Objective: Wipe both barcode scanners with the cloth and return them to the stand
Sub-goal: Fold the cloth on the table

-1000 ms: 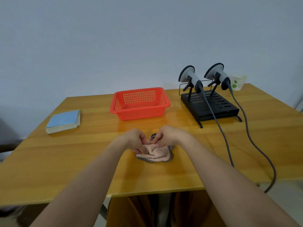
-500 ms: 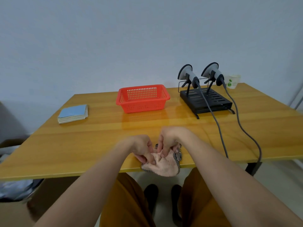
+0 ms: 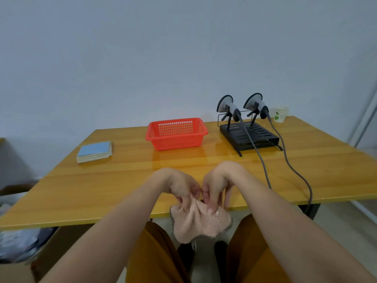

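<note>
A: Wooden table (image 3: 306, 170) fills mid-frame, pale wall behind. Any readable labels?
B: None. Paper cup (image 3: 281, 115) at right has a green mark, too small to read.
A: Cloth?
B: Pink cloth (image 3: 201, 221) hangs at lower centre, off the table's near edge. Left hand (image 3: 181, 185) and right hand (image 3: 216, 185) both pinch its top edge, fingers curled, cloth draping below them.
A: Scanners?
B: Left scanner (image 3: 228, 107) and right scanner (image 3: 256, 104) sit on the black stand (image 3: 248, 135), centre right, well apart from the hands. Red basket (image 3: 176, 132) left of it, blue booklet (image 3: 94, 152) far left.
</note>
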The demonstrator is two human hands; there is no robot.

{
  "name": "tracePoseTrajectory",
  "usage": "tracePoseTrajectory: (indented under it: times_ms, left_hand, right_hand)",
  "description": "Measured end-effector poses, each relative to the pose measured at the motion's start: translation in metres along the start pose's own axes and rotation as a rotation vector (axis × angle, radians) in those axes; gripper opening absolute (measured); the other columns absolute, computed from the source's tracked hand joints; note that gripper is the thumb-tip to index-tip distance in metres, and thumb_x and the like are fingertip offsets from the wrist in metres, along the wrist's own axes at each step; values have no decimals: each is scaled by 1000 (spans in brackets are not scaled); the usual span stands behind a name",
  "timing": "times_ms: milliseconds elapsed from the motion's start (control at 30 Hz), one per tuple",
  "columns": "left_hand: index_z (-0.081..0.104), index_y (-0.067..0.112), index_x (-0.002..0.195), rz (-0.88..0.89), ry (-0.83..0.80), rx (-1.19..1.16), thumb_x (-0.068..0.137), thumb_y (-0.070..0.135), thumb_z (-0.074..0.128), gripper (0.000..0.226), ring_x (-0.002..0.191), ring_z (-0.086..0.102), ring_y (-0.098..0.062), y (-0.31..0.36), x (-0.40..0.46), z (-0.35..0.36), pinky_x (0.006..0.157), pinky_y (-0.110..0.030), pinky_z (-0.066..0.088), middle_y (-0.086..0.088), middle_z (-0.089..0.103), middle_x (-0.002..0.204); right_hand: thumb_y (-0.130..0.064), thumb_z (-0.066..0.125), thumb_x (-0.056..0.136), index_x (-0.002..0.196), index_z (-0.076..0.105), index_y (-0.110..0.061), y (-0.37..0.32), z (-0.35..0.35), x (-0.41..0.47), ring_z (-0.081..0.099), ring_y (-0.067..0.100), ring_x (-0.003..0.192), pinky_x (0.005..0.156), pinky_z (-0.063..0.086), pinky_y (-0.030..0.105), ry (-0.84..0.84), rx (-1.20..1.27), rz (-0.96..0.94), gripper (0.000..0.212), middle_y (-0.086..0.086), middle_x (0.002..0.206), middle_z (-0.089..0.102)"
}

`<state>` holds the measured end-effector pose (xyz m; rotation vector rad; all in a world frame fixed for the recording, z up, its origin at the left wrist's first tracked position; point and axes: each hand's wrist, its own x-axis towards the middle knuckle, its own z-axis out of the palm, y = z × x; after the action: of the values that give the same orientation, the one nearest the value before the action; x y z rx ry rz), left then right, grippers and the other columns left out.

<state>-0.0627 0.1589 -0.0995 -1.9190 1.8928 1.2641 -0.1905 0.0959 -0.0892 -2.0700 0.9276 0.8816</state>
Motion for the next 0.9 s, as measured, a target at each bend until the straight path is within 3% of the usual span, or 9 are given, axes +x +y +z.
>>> tracePoseTrajectory:
  times_ms: [67,133,233,333,433,633,700,800,900]
  left_hand:
    - [44,16,74,31,-16,-95,81,-19,59,39,64,50,-14,-5,-4,-6,66,-25,45,2,52,64]
    - [44,17,72,64,-32,-123,78,-23,55,42,59,48,-14,-9,-6,-11,63,-28,43,5,50,55]
    - [46,19,74,135,-29,-177,75,-26,52,46,63,49,-12,-9,-9,-17,58,-24,42,0,48,68]
    - [50,18,81,164,-34,-228,74,-27,52,46,76,50,-15,-9,-11,-22,63,-26,43,-2,50,82]
    - [51,18,86,142,-29,-261,78,-23,56,43,79,53,-15,-12,-15,-25,66,-27,44,0,56,86]
    - [51,13,112,2,-26,-309,81,-8,70,42,83,62,-14,-13,-26,-30,69,-27,51,-1,66,98]
    - [51,6,129,-48,-41,-272,81,2,75,53,93,62,-18,-13,-29,-31,79,-33,56,-2,67,105]
    - [59,2,129,-53,-104,-283,85,11,73,47,114,63,-28,-15,-32,-32,104,-48,47,-14,68,120]
    - [73,8,103,-62,-73,-274,88,18,71,18,100,68,-24,-14,-32,-34,98,-43,51,-9,73,104]
  right_hand:
    - [-26,79,76,100,63,-16,2,-8,-11,64,11,94,89,55,33,59,-41,-1,31,-3,96,68]
    - [-32,82,72,114,58,-19,5,-15,-16,60,12,105,96,51,37,149,-56,-17,51,-1,113,64]
    - [-30,82,72,130,48,-26,7,-16,-15,49,14,121,104,43,40,149,49,-116,67,-5,131,54]
    - [-20,78,77,125,53,-25,10,-12,-6,48,14,124,106,39,42,86,223,-252,55,-7,132,55]
    - [-14,77,77,123,56,-20,12,-12,-3,58,18,116,97,49,43,82,265,-297,50,-3,120,64]
    - [-12,75,81,102,62,-20,11,-16,-11,59,15,80,72,53,30,24,179,-199,26,-1,95,65]
    - [-19,77,79,92,65,-20,12,-17,-15,54,10,70,67,50,25,50,129,-146,18,-3,87,64]
    - [-29,78,77,91,70,-20,16,-19,-21,65,12,86,79,53,27,91,112,-110,18,-4,93,70]
    - [-33,77,78,92,72,-22,19,-20,-25,60,11,102,99,45,33,114,130,-105,19,-8,99,70]
